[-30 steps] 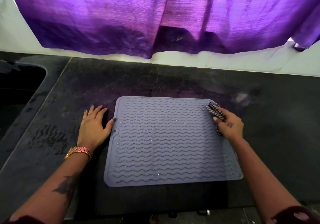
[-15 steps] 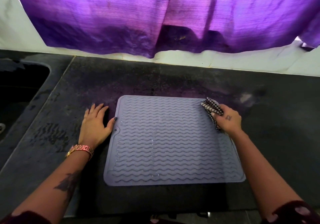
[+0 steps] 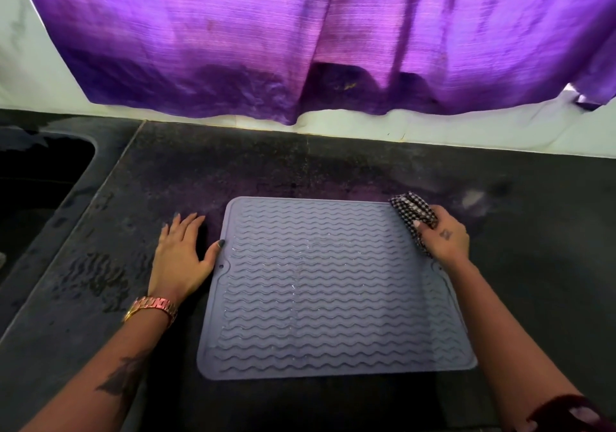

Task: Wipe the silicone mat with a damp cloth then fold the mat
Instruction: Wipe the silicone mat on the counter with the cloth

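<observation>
A grey silicone mat (image 3: pixel 326 291) with wavy ridges lies flat on the dark countertop (image 3: pixel 533 265). Wet streaks glisten across its middle. My right hand (image 3: pixel 445 238) grips a bunched black-and-white checked cloth (image 3: pixel 413 213) at the mat's far right corner, with the cloth lying on the mat's edge. My left hand (image 3: pixel 181 255) rests flat on the counter beside the mat's left edge, fingers spread, and its thumb touches the mat's rim.
A dark sink basin (image 3: pixel 36 178) is sunk into the counter at the far left. A purple curtain (image 3: pixel 333 38) hangs over the white wall behind the counter. Wet patches mark the counter left of my left hand.
My right hand has slid the cloth along the mat's right edge away from me, up to the far right corner. My left hand stays in place.
</observation>
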### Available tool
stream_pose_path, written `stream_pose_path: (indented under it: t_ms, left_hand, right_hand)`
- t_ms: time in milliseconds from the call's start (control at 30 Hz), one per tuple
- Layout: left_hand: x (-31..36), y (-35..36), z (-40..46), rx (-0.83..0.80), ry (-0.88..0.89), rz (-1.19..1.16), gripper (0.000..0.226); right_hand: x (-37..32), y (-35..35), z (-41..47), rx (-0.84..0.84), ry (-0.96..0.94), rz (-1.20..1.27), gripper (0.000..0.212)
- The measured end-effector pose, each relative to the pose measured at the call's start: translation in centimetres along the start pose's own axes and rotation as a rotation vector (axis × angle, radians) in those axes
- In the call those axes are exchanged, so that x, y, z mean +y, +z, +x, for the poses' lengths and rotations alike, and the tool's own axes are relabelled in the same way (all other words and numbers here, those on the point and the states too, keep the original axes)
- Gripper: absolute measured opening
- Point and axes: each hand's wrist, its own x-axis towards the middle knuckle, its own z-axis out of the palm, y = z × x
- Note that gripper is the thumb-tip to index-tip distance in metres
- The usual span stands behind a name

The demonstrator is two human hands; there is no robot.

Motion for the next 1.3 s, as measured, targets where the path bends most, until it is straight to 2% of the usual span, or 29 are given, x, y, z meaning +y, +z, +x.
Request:
stream_pose_path:
  t_ms: [67, 133, 200, 267, 333, 400, 467, 533, 667, 767, 833, 933, 1033, 1100, 1200, 1300]
  left_hand:
    - [0.0, 0.0, 0.0, 0.002, -0.003, -0.008, 0.073]
    - [0.0, 0.0, -0.1, -0.004, 0.001, -0.009, 0.073]
    - [0.1, -0.1, 0.0, -0.003, -0.001, -0.011, 0.074]
    - [0.1, -0.1, -0.1, -0.006, -0.005, -0.017, 0.074]
    - [0.0, -0.1, -0.1, -0.002, -0.01, -0.027, 0.074]
    - [0.0, -0.1, -0.2, 0.0, -0.012, -0.033, 0.074]
    - [0.0, -0.1, -0.2, 0.0, -0.014, -0.033, 0.074]
    - [0.0, -0.1, -0.1, -0.003, -0.011, -0.029, 0.074]
    - [0.0, 0.0, -0.1, -0.002, -0.008, -0.031, 0.074]
    - [-0.1, 0.0, -0.1, 0.008, -0.008, -0.046, 0.073]
    - [0.0, 0.0, -0.1, 0.015, -0.01, -0.053, 0.071]
    - [-0.1, 0.1, -0.1, 0.016, -0.007, -0.056, 0.062]
    - [0.0, 0.2, 0.0, 0.015, -0.002, -0.053, 0.06]
    - [0.0, 0.2, 0.0, 0.012, 0.0, -0.046, 0.059]
    - [0.0, 0.1, 0.0, 0.013, -0.005, -0.052, 0.059]
    - [-0.1, 0.1, -0.1, 0.017, -0.018, -0.056, 0.06]
  right_hand:
    - [0.2, 0.3, -0.2, 0.067, 0.04, -0.056, 0.041]
    - [-0.5, 1.3, -0.7, 0.038, 0.06, -0.205, 0.044]
    - [-1.6, 2.0, -0.9, -0.001, -0.005, -0.284, 0.044]
    - [-2.5, 1.9, -0.4, -0.071, -0.095, -0.224, 0.043]
    - [-2.8, 1.2, 0.6, -0.11, -0.121, -0.046, 0.039]
    - [-2.3, 0.5, 1.2, -0.006, -0.054, 0.065, 0.036]
    - [-1.6, 0.5, 1.1, 0.065, 0.047, -0.025, 0.038]
    - [-1.4, 1.4, 0.4, 0.014, 0.106, -0.162, 0.043]
    - [-3.1, 2.8, -0.1, -0.037, 0.009, -0.236, 0.042]
    - [-3.3, 2.5, 0.5, -0.09, -0.073, -0.023, 0.043]
    - [-2.8, 1.8, 0.7, -0.024, 0.012, 0.161, 0.038]
    - [-2.5, 1.9, 0.0, 0.06, 0.106, -0.041, 0.04]
    - [-4.1, 2.9, -1.3, 0.025, 0.032, -0.221, 0.041]
    - [-6.1, 3.6, -1.7, -0.029, -0.029, -0.242, 0.039]
    - [-8.2, 4.2, -2.1, -0.143, -0.138, -0.121, 0.043]
    - [-8.3, 3.6, -1.9, -0.147, -0.082, 0.238, 0.039]
